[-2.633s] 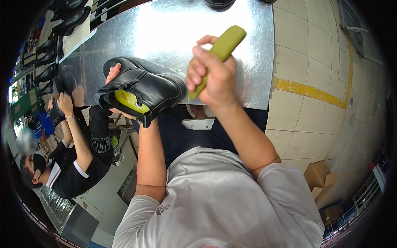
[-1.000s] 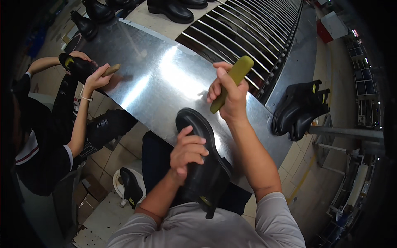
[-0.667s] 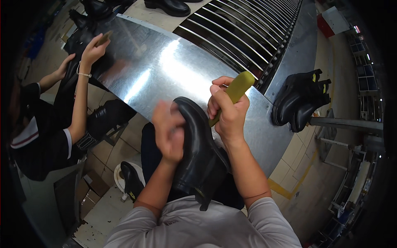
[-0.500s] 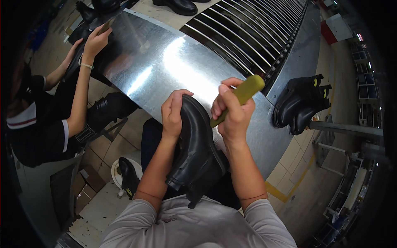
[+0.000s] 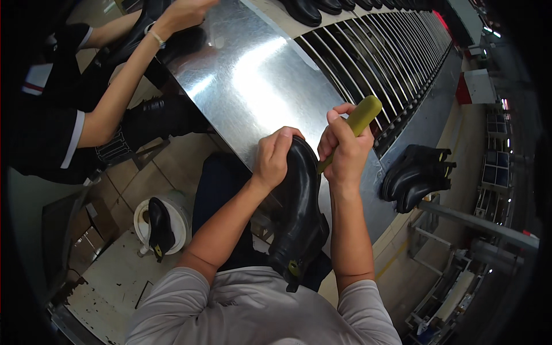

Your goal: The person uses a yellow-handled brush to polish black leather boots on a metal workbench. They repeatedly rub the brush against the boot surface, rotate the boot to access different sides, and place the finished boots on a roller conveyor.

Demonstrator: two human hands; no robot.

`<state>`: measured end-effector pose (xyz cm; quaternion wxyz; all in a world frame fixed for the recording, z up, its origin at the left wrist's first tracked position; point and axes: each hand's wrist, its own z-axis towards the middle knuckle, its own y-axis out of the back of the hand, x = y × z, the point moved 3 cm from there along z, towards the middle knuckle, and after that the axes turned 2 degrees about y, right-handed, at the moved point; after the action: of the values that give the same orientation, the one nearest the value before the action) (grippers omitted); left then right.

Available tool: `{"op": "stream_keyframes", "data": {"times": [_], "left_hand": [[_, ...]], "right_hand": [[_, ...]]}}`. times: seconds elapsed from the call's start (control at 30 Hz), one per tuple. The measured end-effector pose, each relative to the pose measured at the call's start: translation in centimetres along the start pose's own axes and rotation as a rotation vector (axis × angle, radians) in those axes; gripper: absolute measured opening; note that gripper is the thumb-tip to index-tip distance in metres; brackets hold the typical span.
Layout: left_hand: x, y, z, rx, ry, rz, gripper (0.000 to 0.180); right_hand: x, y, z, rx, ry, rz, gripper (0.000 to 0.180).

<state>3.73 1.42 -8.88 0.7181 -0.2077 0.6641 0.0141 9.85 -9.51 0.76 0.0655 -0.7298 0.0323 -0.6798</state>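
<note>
A black leather ankle boot (image 5: 299, 195) hangs over my lap, toe away from me, its opening and a bit of lime-green lining near my shirt. My left hand (image 5: 273, 158) is closed around the toe end from the left side. In my right hand (image 5: 348, 154) is a flat olive-green bar-shaped tool (image 5: 364, 114), gripped in the fist. Its thick rounded end sticks up and away; the narrow end meets the right edge of the boot's sole near the forefoot. Whatever tip it has is hidden there.
A shiny metal table (image 5: 230, 98) lies ahead, beside a roller conveyor (image 5: 368, 52). Black boots (image 5: 417, 175) stand on its right edge. Another black boot (image 5: 160, 227) lies across a white bucket (image 5: 184, 221) at lower left. A co-worker's arm (image 5: 123, 92) reaches in at upper left.
The view has shifted, and the boot has turned slightly, showing its lime-green lining. My right hand stays at the sole edge with the tool. The co-worker's hand has moved.
</note>
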Motion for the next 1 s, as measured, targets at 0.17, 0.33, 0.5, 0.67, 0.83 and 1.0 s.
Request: {"op": "stream_keyframes", "data": {"times": [0.17, 0.33, 0.5, 0.67, 0.83, 1.0], "left_hand": [[0.6, 0.5, 0.1, -0.025, -0.070, 0.031, 0.041], [-0.2, 0.9, -0.1, -0.052, -0.062, 0.046, 0.039], [-0.1, 1.3, -0.4, -0.059, -0.086, -0.033, 0.043], [0.1, 1.0, -0.4, -0.074, -0.112, -0.052, 0.050], [-0.1, 1.0, -0.2, -0.017, -0.116, 0.003, 0.054], [-0.4, 1.0, -0.3, -0.021, -0.041, -0.012, 0.058]], "right_hand": [[0.0, -3.5, 1.3, 0.101, 0.069, -0.090, 0.018], [-0.7, -5.9, 1.9, 0.197, 0.101, -0.108, 0.015], [-1.8, -8.5, 2.0, 0.238, 0.060, -0.066, 0.013], [-0.8, -7.2, 2.0, 0.151, 0.129, 0.120, 0.010], [0.4, -2.5, 2.6, 0.473, 0.268, 0.114, 0.058], [0.0, -1.0, 2.4, 0.670, 0.302, 0.251, 0.055]]}}
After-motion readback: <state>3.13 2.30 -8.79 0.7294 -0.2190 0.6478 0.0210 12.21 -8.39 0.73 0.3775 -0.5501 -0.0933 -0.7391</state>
